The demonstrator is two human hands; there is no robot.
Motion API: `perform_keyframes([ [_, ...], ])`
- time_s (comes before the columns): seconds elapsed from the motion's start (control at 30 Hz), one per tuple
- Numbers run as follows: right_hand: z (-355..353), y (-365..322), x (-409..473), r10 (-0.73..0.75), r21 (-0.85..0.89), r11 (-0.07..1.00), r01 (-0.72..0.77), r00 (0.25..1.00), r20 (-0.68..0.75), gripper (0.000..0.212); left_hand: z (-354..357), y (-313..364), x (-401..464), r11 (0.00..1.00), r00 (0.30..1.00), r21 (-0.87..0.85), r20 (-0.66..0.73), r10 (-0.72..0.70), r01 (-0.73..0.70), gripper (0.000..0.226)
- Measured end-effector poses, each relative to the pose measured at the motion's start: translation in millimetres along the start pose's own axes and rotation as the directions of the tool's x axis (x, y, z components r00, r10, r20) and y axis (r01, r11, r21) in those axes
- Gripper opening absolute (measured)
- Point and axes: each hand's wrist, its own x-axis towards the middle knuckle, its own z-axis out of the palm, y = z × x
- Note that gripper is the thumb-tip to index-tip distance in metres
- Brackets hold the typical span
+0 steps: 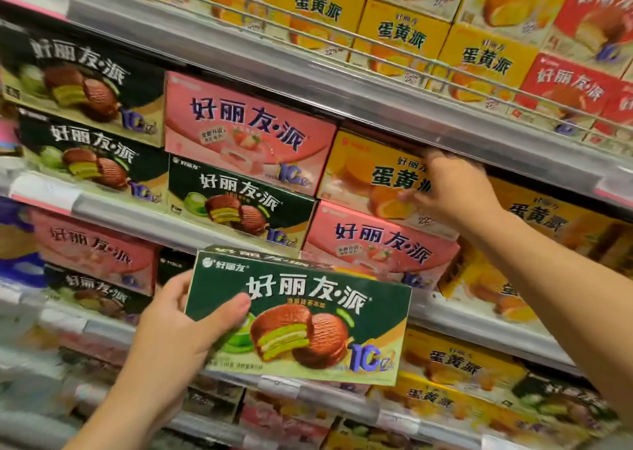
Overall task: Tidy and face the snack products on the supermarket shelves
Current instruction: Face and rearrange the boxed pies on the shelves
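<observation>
My left hand [178, 323] grips the left end of a dark green snack pie box [308, 316], held in the air in front of the shelves with its face toward me. My right hand [452, 189] reaches up to a yellow egg-yolk pie box [363, 172] on the middle shelf, fingers curled over its right end and top edge. That yellow box lies on a pink strawberry pie box [380, 244]. To its left a pink box [246, 131] is stacked on a green box [239, 199].
Shelf rails with price-tag strips [308, 83] run diagonally across the view. Yellow boxes [400, 32] and red boxes [575, 83] fill the top shelf. Dark green boxes [85, 83] stand at the left. More yellow, pink and green boxes crowd the lower shelves [455, 367].
</observation>
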Motion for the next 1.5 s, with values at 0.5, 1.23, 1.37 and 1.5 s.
perform_keyframes([
  [0.5,2.2,138.4,-68.6,0.104,-0.012,0.994,-0.104,0.994,-0.023,0.066,91.8,-12.6,-3.3,0.999,0.991,0.021,0.122,-0.048,0.045,0.078],
  [1.23,17.1,251.3,-90.7,0.170,-0.002,0.985,-0.171,0.975,0.146,0.068,202.6,-47.7,-32.9,0.992,0.998,0.125,0.069,0.011,-0.020,0.070],
  [1.37,10.3,227.9,-94.0,0.043,0.116,0.992,-0.045,0.999,0.022,0.085,196.6,-46.7,-35.6,0.990,0.999,0.138,0.037,0.020,-0.025,0.065],
  [1.5,6.7,160.2,-83.8,-0.190,0.262,0.944,0.201,0.980,-0.064,0.068,172.7,-40.0,-34.0,0.991,0.999,0.128,-0.012,0.035,-0.033,0.063],
])
